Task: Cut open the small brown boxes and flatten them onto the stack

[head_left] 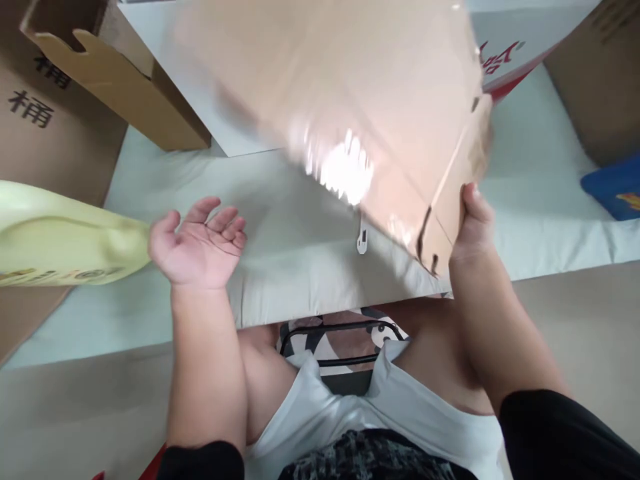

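A brown cardboard box (380,87), partly blurred, is tilted above the pale green cloth in the upper middle. Shiny tape runs along its near edge, and dark marks show at the near corner. My right hand (473,223) grips the box's right side, thumb on top; its other fingers are hidden behind the cardboard. Palm up and empty, my left hand (203,243) has its fingers spread and slightly curled, apart from the box. A small white utility knife (362,238) lies on the cloth just below the box's near edge.
At the left, a pale yellow bottle (65,233) reaches close to my left wrist. Behind stand an open cardboard carton (125,87) and a white box (175,73). A blue packet (615,189) and a brown carton (595,87) are on the right. The cloth-covered surface (290,267) ends above my lap.
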`<state>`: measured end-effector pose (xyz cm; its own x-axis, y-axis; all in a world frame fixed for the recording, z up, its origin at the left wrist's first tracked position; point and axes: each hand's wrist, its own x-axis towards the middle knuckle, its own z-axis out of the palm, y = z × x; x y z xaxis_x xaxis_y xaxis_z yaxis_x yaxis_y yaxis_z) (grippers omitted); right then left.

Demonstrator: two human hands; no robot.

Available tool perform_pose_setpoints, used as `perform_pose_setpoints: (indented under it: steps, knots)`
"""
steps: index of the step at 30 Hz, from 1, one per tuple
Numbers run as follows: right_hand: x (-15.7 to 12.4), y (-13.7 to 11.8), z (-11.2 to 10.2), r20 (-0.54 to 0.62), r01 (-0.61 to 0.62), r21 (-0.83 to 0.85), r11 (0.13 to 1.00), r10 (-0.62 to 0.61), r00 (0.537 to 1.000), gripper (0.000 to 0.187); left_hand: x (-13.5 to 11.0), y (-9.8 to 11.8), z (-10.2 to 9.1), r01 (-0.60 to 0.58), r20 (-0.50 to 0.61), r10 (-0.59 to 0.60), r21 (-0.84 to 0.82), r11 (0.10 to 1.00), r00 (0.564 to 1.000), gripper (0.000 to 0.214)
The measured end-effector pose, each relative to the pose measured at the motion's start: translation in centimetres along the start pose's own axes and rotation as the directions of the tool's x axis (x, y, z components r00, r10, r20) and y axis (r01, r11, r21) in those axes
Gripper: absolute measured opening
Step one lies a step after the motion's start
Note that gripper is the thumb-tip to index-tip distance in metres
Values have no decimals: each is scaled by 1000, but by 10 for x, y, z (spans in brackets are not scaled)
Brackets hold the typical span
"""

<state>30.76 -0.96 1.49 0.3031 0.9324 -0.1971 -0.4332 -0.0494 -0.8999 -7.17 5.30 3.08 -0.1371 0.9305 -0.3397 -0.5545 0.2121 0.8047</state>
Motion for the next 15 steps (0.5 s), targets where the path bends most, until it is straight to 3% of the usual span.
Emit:
perform_pose_setpoints:
  steps: [4, 8, 10, 12, 15]
  knots:
    - [-19, -10, -10, -266, -6, -24, 1000, -1, 964, 23, -2, 8, 8, 70, -57, -72, -38, 997, 996, 39]
    - [-53, -29, -38, -490, 45, -73, 996, -75, 868, 29, -3, 12, 10, 59, -58, -63, -68, 996, 996, 38]
    - [-66, -42, -56, -614, 92, -119, 989, -147, 775, 30, -3, 13, 12, 57, -62, -61, -69, 996, 996, 37]
    - [-71, -54, -73, -720, 139, -197, 970, -240, 651, 27, -3, 13, 14, 60, -67, -63, -54, 997, 996, 38]
    - [-62, -70, -95, -797, 142, -356, 924, -379, 471, 21, -2, 10, 19, 60, -60, -61, -23, 998, 996, 40]
